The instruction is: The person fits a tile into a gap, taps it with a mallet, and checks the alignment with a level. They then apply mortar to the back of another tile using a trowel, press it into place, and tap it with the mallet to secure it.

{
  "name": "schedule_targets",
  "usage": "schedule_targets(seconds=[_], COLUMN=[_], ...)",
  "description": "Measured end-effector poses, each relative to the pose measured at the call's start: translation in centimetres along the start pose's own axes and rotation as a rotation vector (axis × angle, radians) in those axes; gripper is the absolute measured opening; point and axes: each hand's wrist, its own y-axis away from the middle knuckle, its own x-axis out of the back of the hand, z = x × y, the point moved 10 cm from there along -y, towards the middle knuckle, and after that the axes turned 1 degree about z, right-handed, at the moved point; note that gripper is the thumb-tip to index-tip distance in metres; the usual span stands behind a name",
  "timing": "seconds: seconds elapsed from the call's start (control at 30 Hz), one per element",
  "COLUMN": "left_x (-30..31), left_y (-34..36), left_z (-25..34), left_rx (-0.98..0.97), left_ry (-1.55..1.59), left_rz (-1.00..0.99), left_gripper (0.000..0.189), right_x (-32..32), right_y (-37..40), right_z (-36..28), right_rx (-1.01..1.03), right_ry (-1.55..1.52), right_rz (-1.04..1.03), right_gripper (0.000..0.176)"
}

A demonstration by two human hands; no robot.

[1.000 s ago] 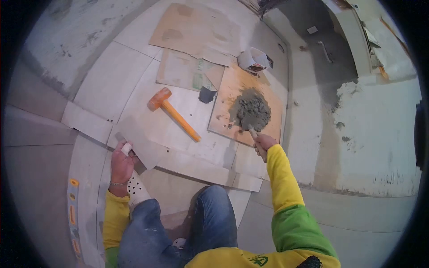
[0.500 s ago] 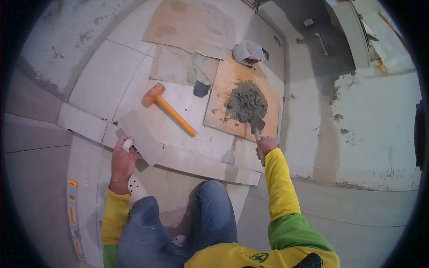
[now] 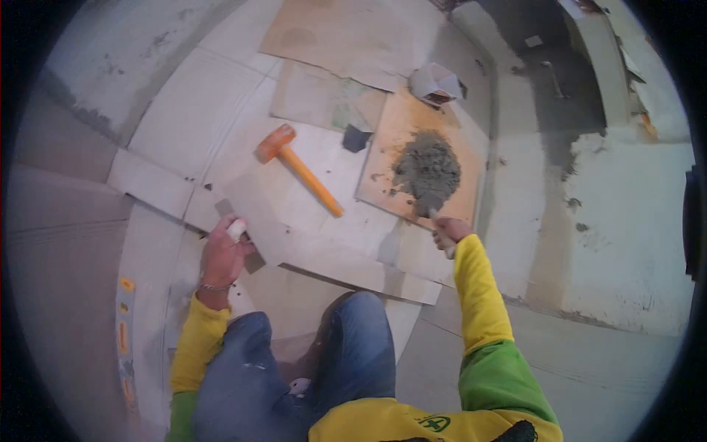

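Note:
My right hand [image 3: 452, 230] is closed round the pale handle of a trowel [image 3: 442, 239]. The trowel's blade is at the lower edge of a heap of grey mortar [image 3: 427, 166], which lies on an orange-brown board [image 3: 379, 180]. My left hand [image 3: 223, 254] grips a flat, light tile piece [image 3: 252, 210] by its near left edge, with a white wrap on one finger. An orange-headed mallet [image 3: 309, 179] with a yellow handle lies on the floor between my hands.
A white bucket [image 3: 434, 82] stands at the board's far edge. Cardboard sheets [image 3: 331, 37] and a dark fragment [image 3: 356, 138] lie beyond the mallet. A spirit level [image 3: 124, 339] is at the left. A rough wall [image 3: 626, 236] rises at the right.
The view has shifted, so the scene sits further right. The trowel's blade shows less now and looks more covered by mortar. My left hand keeps its hold on the tile piece.

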Motion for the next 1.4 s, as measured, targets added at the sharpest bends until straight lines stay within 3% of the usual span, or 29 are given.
schedule_targets(seconds=[0.07, 0.13, 0.2, 0.27, 0.5, 0.63, 0.73, 0.8, 0.83, 0.97, 1.03, 1.17, 1.27, 1.33, 1.4], left_x=[0.5, 0.1, -0.6, -0.8, -1.5, -1.3, -0.7, -0.8, -1.4, -4.5, -6.0, -9.4, -10.2, -10.3, -10.7], left_y=[-0.2, -0.4, -0.3, 0.0, 0.0, 0.2, -0.3, -0.4, -0.6, -1.7, -1.8, -1.6, -0.9, -0.4, 0.5], left_z=[0.2, -0.6, -0.5, -0.6, -1.0, -1.2, -1.2, -1.2, -1.2, -0.2, 0.8, 2.4, 3.0, 3.6, 4.3], left_rx=[-0.028, 0.056, 0.060, 0.086, 0.093, 0.101, 0.090, 0.088, 0.101, 0.091, 0.073, 0.090, 0.087, 0.081, 0.095], left_ry=[0.021, -0.019, -0.024, -0.044, -0.056, -0.071, -0.073, -0.072, -0.079, -0.082, -0.189, -0.067, -0.035, -0.033, 0.000], left_rz=[-0.050, -0.016, -0.067, 0.053, -0.010, 0.016, 0.013, -0.003, -0.029, -0.049, -0.062, -0.129, -0.151, -0.148, -0.145], left_gripper=[0.018, 0.019, 0.021, 0.019, 0.018, 0.017, 0.019, 0.020, 0.022, 0.030, 0.035, 0.038, 0.038, 0.038, 0.037], right_x=[0.2, -1.2, -0.9, -2.4, -5.0, -5.7, -6.0, -4.8, -4.4, -6.4, -8.7, -13.6, -17.5, -19.9, -21.5], right_y=[-2.1, -1.3, -1.6, -1.8, -2.5, -4.1, -3.9, -0.5, 0.8, 9.3, 12.3, 16.2, 16.8, 19.2, 19.1], right_z=[1.0, 1.4, 1.9, 2.3, 1.8, 0.5, 1.3, 1.0, 0.5, -2.2, -2.8, -2.0, -1.1, -3.1, -3.0], right_rx=[-0.032, -0.143, -0.079, -0.092, 0.050, 0.092, 0.144, 0.384, 0.478, 0.647, 0.714, 0.707, 0.712, 1.208, 1.237], right_ry=[-0.084, -0.497, -0.517, -0.853, -1.153, -1.159, -0.986, -0.689, -0.700, -0.492, -0.277, -0.101, 0.129, 0.407, 0.457], right_rz=[-0.085, -0.211, -0.203, -0.550, -0.548, -0.573, -0.550, -0.260, -0.186, -0.195, -0.253, -0.350, -0.311, -0.196, -0.154], right_gripper=[0.022, 0.024, 0.031, 0.027, 0.032, 0.032, 0.031, 0.030, 0.035, 0.049, 0.066, 0.067, 0.070, 0.068, 0.066])
